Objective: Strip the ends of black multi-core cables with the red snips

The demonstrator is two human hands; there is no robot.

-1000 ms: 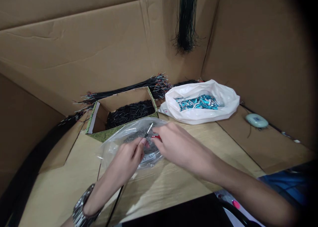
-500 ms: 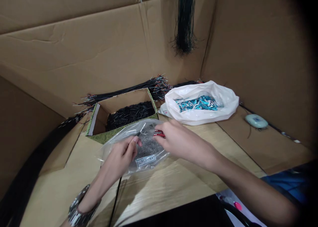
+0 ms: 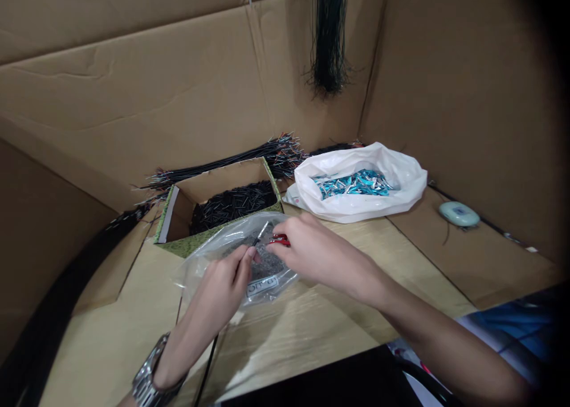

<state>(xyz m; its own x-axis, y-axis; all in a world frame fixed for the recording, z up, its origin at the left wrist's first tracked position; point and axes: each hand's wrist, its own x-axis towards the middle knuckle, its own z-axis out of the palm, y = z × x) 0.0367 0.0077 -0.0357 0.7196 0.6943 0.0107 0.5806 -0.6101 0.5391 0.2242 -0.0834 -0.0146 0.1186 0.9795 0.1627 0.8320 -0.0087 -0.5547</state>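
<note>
My left hand (image 3: 229,273) is closed on a thin black cable (image 3: 262,233) whose pale end sticks up past the fingertips. Just to its right, my right hand (image 3: 300,243) grips a small red-handled tool (image 3: 279,240), its tip close to the cable. Both hands are over a clear plastic bag (image 3: 205,246) that holds many tiny clear or grey pieces and has a printed label. Behind the bag stands a green-edged box (image 3: 182,245) with short black tubes (image 3: 234,204) inside.
A white bag (image 3: 365,210) of shiny blue and silver pieces lies right of the box. Black cable bundles (image 3: 222,162) lie behind and at the left; dark strands (image 3: 329,44) hang above. A pale green rounded object (image 3: 459,214) sits at right. Cardboard walls surround the table.
My left hand has moved slightly right and up, and more of the cable's pale end shows. My right hand with the red tool has shifted slightly left, closer to the cable.
</note>
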